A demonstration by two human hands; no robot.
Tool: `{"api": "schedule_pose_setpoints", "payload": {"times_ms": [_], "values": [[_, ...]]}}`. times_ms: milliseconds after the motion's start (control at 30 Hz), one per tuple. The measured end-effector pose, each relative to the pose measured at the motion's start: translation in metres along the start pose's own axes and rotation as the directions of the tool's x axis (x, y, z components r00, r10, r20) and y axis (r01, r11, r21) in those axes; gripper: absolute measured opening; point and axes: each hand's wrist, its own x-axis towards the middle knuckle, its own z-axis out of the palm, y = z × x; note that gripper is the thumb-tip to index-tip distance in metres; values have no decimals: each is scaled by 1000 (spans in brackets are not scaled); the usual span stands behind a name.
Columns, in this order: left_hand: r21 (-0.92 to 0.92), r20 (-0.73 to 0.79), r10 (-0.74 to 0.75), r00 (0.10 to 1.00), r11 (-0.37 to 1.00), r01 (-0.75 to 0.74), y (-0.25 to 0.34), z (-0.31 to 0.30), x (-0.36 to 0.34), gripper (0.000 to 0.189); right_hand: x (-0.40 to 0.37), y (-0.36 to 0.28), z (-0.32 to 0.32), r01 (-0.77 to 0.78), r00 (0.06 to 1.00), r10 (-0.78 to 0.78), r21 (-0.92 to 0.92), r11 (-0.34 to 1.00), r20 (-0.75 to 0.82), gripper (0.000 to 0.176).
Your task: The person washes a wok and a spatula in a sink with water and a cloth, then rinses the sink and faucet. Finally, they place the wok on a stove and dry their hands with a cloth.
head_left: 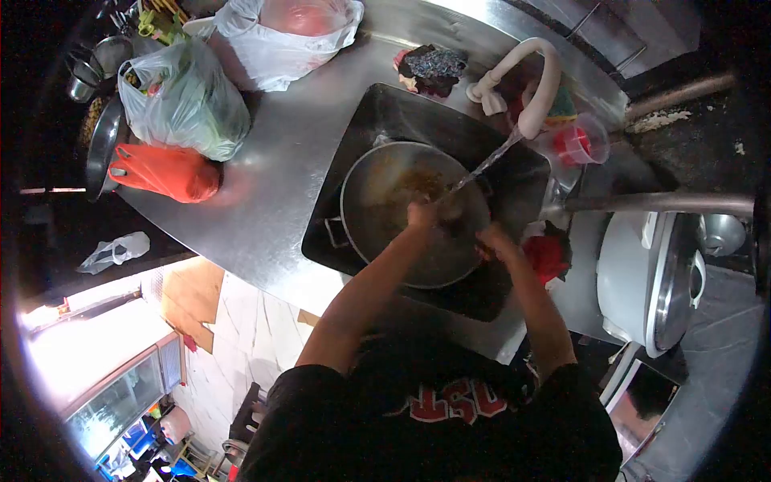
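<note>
A wide round metal pan (373,185) with side handles sits in the dark sink (377,104), with cloudy water and brownish residue inside. Water runs into it from the pale curved faucet (540,100). My left hand (422,214) is closed and reaches down into the pan beside the stream; what its fingers hold, if anything, is hidden. At the pan's right rim is my right hand (498,243), its fingers curled round the edge.
Plastic bags, one green-white (189,104), one white (281,36) and one red (173,171), lie at the counter's left. Dark scrubbers (434,68) rest behind the sink. Right of it are a red cup (580,143), a red cloth (546,255) and a large white cooker (630,273).
</note>
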Motion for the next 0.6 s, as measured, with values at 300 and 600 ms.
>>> {"api": "schedule_pose_setpoints", "payload": {"times_ms": [300,600], "values": [[587,247,128,960,769,-253,-19,-46,-23,30,19,-111,56,173,978,-192,-204,964,-77,26],[-542,65,178,982,832,-115,-39,-77,-50,61,-1,-30,-9,-135,975,119,-71,988,-188,14]]}}
